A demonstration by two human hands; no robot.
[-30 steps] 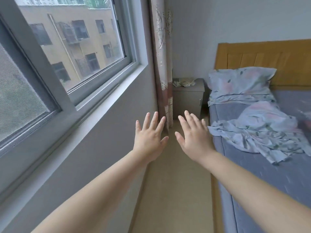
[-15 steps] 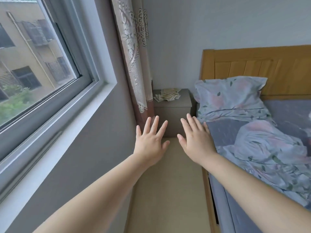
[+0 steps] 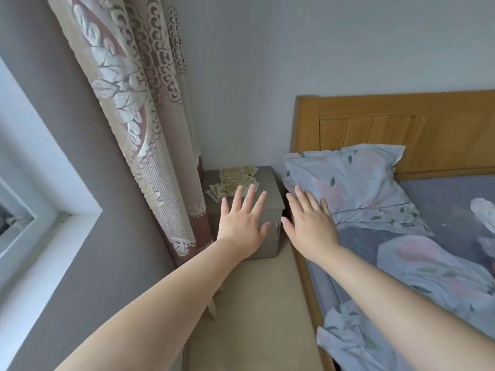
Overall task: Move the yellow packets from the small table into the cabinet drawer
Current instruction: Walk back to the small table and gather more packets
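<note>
Approach seems the step in hand. Head view: left hand (image 3: 241,223) and right hand (image 3: 310,226) are both spread, fingers apart, holding nothing, in front of the small table (image 3: 270,183). The yellow packets (image 3: 233,180) lie scattered on its top, beside the curtain (image 3: 150,129). Pull the handle (image 3: 276,224) first, then gather packets with 2 hands.

No legible text, label, brand or number anywhere (print on the yellow packets (image 3: 233,182) too small).

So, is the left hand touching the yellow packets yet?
Cannot tell. In the head view the left hand overlaps the yellow packets on the small table, but this single angle shows neither contact nor gap.
</note>
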